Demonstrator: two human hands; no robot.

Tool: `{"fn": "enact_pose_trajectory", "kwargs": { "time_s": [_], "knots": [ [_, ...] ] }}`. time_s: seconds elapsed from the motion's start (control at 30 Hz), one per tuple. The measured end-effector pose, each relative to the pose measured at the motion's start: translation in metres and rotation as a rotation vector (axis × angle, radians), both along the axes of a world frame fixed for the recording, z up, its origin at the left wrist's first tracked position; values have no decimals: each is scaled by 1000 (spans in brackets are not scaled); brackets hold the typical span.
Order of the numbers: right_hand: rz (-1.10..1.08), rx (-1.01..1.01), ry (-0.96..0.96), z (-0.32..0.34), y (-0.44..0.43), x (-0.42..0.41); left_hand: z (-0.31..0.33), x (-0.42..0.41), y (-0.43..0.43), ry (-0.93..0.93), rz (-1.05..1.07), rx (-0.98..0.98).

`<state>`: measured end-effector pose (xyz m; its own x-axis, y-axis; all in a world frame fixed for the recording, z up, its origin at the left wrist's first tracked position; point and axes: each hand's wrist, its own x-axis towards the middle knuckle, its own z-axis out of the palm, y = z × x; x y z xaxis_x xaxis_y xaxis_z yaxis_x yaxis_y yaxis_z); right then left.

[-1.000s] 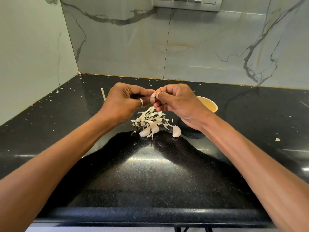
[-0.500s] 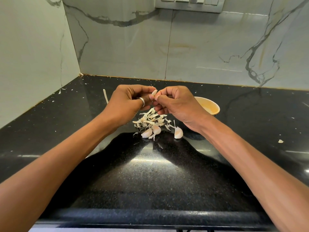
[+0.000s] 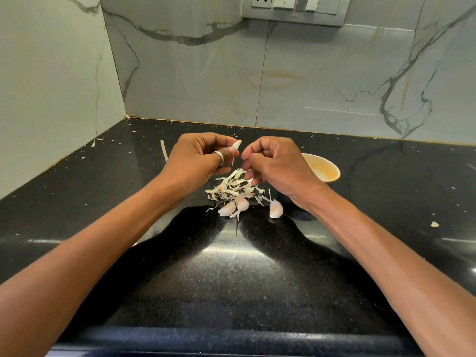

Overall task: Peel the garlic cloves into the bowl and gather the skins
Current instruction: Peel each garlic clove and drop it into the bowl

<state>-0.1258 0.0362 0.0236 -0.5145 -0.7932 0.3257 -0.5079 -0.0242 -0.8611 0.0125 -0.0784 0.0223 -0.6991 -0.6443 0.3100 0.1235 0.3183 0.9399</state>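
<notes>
Separated since a moment ago, the hands no longer share one clove. Nearest, on the black speckled stone counter (image 3: 231, 279), three whole pale garlic cloves (image 3: 242, 203) lie at 6 o'clock of a heap of papery white skins (image 3: 231, 188). Above the heap, the left hand (image 3: 198, 161), wearing a silver ring (image 3: 219, 157), pinches a part-peeled garlic clove (image 3: 236, 145) at its fingertips. The right hand (image 3: 278, 166), at its 3 o'clock, has its fingers curled; I cannot tell whether they hold skin. A round cream bowl (image 3: 323, 173) sits at 3 o'clock beyond, before the grey-veined marble wall (image 3: 309, 73).
</notes>
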Motion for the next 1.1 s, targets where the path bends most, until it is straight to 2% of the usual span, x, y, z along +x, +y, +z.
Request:
{"fn": "enact_pose_trajectory", "kwargs": {
  "time_s": [0.5, 0.6, 0.7, 0.83, 1.1],
  "knots": [
    [51, -112, 21, -2, -1, -2, -1, -1, -2, -36, 52, -98],
    [53, -108, 31, -2, -2, -4, -4, -1, -4, -76, 95, -197],
    [57, -96, 23, -4, -2, -2, -7, -1, -1, -96, 165, -380],
    [71, -80, 5, -6, -3, 0, -7, -1, 2, -123, 213, -481],
    [99, -78, -85, -5, -2, 1, -5, -1, 4, -124, 195, -465]
  ]
}}
